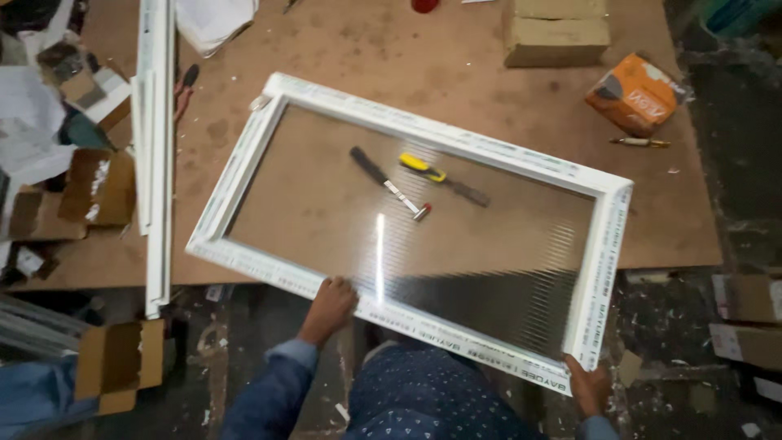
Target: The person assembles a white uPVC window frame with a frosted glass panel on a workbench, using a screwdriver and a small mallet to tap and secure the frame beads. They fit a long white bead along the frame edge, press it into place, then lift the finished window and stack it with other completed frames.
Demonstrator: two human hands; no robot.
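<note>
White window frame (607, 244) with ribbed glass lying skewed on brown table (326, 41), near edge overhanging table front. Left hand (330, 305) clamped on near rail, right hand (588, 385) closed around near right corner. Two hand tools visible through pane: dark-handled chisel (389, 183), yellow-handled chisel (444, 178). White profile lengths (155, 147) close on left. Cardboard box (556, 31) and orange packet (635, 94) beyond far edge; bare board between.

1 window frame (607, 244), 2 tools (389, 182), 2 hands (330, 305)

tools (419, 183) on pane; bare table (407, 49) beyond frame (456, 138).
</note>
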